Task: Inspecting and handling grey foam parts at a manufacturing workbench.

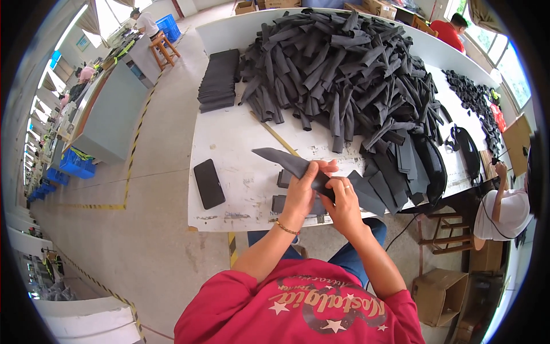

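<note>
At the table's near edge, head view: L hand [302, 192] & R hand [345, 203] both on one dk grey pc [282, 160], held just above the white table [226, 135]. Pc is long, narrow, folded or rolled; its pointed end sticks out to the L, other end is down b/w the hands. L hand wraps the middle, fingers curled round it, thumb pressed on top; bracelet [286, 227] on that wrist. R hand pinches the lower end b/w thumb & fingers, ring [347, 187] showing; can't tell where all its fingertips sit, some hidden.

Under/beside the hands: a few flat dk pcs [279, 202] on the tabletop. To the R, more flat pcs [387, 186] fanned out, overlapping, w/ a black curved item [429, 166] just beside & a 2nd curved item [467, 152] further R. Beyond the hands, a yellowish strip [274, 133] lies at a slant; past that, a big heap [338, 69] of similar dk grey pcs. Neat stack [219, 80] L of heap. Black phone [209, 183] lies nr the table's L edge.

Far R: co-worker [504, 215] in pale top, nr a wooden stool [447, 232]; open carton [439, 295] on floor.
</note>
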{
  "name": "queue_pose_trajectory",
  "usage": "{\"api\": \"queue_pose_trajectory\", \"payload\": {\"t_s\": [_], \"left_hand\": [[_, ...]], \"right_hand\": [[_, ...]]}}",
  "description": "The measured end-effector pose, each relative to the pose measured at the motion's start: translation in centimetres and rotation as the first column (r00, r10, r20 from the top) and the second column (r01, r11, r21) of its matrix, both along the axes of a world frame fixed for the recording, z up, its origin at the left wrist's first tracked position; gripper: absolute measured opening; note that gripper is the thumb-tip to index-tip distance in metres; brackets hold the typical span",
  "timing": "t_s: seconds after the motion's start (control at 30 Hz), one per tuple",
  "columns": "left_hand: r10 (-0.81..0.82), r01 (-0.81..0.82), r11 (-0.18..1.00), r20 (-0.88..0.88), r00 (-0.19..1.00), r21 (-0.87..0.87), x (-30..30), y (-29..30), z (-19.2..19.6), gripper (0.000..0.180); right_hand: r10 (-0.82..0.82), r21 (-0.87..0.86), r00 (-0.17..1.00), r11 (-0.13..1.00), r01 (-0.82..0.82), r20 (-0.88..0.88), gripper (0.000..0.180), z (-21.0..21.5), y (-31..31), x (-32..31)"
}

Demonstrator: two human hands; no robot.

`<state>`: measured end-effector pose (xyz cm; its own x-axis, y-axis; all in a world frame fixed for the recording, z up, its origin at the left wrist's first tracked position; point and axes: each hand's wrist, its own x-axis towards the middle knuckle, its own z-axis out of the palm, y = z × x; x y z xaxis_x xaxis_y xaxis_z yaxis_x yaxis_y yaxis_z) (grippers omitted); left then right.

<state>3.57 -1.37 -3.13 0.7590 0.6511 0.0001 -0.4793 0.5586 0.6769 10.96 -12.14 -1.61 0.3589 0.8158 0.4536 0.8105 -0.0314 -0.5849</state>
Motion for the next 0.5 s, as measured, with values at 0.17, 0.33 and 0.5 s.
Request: {"api": "queue_pose_trajectory", "payload": {"t_s": [0.17, 0.33, 0.5], "left_hand": [[0.01, -0.009, 0.994, 0.01, 1.0, -0.109, -0.5, -0.1, 0.2, 0.029], [0.062, -0.057, 0.991, 0.038, 0.997, -0.124, -0.9, 0.3, 0.6, 0.029], [0.016, -0.001, 0.981, 0.075, 0.997, -0.196, -0.7, -1.5, -0.5, 0.029]], "right_hand": [[-0.022, 0.046, 0.998, 0.999, 0.019, 0.057, 0.036, 2.3, 0.8, -1.0], [0.079, -0.019, 0.996, 0.997, -0.08, -0.037, 0.033, 1.1, -1.1, 0.4], [0.07, -0.008, 0.998, 0.998, -0.07, 0.008, 0.024, 2.1, -0.4, -0.3]]}}
